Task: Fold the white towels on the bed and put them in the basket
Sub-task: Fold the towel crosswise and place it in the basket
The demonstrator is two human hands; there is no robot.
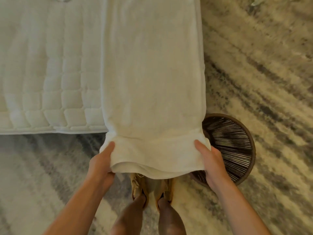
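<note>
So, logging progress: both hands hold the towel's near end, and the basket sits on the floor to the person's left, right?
No: the head view shows the basket on the floor to the person's right. The left hand and right hand do hold the near end of the towel.

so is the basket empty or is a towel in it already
Empty where visible: the basket shows only bare dark weave; the towel and right hand cover its near-left part.

This is a home bedroom. A quilted mattress (50, 78) lies ahead of the left hand (101, 164) (a shaggy rug (50, 170) below it).
</note>
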